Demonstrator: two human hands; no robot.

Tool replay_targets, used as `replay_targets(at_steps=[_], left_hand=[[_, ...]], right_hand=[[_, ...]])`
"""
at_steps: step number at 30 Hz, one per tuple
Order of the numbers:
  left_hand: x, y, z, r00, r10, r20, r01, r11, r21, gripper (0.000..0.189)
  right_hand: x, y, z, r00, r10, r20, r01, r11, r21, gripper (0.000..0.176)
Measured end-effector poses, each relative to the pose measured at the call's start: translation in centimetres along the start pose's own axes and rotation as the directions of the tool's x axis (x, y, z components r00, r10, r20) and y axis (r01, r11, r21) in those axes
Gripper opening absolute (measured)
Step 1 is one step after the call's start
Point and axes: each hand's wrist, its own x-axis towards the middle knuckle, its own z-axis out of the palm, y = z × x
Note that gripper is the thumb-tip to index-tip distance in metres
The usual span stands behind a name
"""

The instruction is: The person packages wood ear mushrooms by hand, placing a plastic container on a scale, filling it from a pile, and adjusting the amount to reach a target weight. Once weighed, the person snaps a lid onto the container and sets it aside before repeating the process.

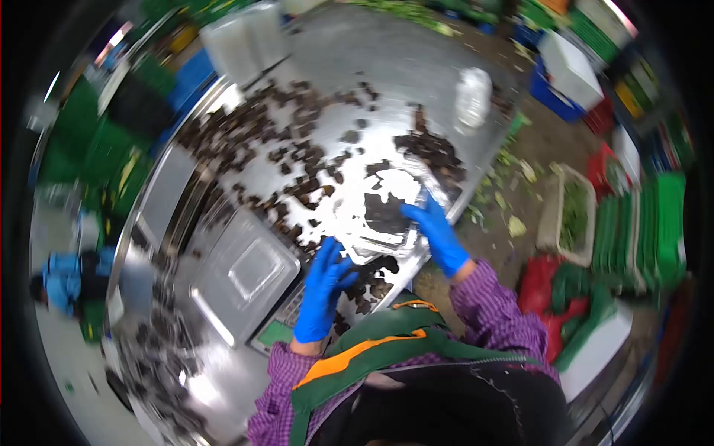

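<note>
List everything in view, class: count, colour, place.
Table: one, silver, centre
Tray: one, clear, centre
Dark pieces: many, brown, across table
Scale: one, grey, tray's left
Containers: several, clear, upper left
Plastic item: one, clear, table's right
Crates: many, green, both sides
Basket: one, pale, right
Leaves: many, green, right
Sack: one, red, right
Boxes: several, white, right
Worker: one, blue top, left
Rest: too blurred
Sleeves: two, purple check, bottom
Left hand: one, blue glove, tray's lower left
Right hand: one, blue glove, tray's right
</note>
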Motion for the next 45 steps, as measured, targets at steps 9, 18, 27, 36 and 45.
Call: replay_targets(at_steps=[9, 18, 27, 36, 45], left_hand=[[-3.4, 1.4, -2.1, 0.976, 0.059, -0.210, -0.103, 0.972, -0.209, 0.068], [-11.1, 3.2, -10.1, 0.753, 0.331, -0.569, -0.527, 0.821, -0.220, 0.059], [-18.5, 14.1, -24.2, 0.314, 0.281, -0.907, -0.934, 0.263, -0.242, 0.059], [1.5, 22.6, -21.6, 0.907, 0.201, -0.371, -0.070, 0.939, 0.337, 0.055], [24.8, 22.2, -29.6, 0.935, 0.090, -0.342, 0.241, 0.545, 0.803, 0.101]], right_hand=[[0.1, 2.2, 7.5, 0.884, 0.129, 0.449, -0.055, 0.983, -0.174, 0.078], [4.6, 4.0, 12.9, 0.738, 0.313, 0.599, -0.087, 0.923, -0.375, 0.045], [8.9, 4.7, 15.2, 0.690, 0.384, 0.614, -0.044, 0.869, -0.494, 0.037], [24.8, 7.2, 16.6, 0.814, 0.120, 0.568, 0.205, 0.856, -0.474, 0.047], [48.8, 12.2, 15.0, 0.793, -0.541, 0.279, 0.467, 0.247, -0.849, 0.084]])
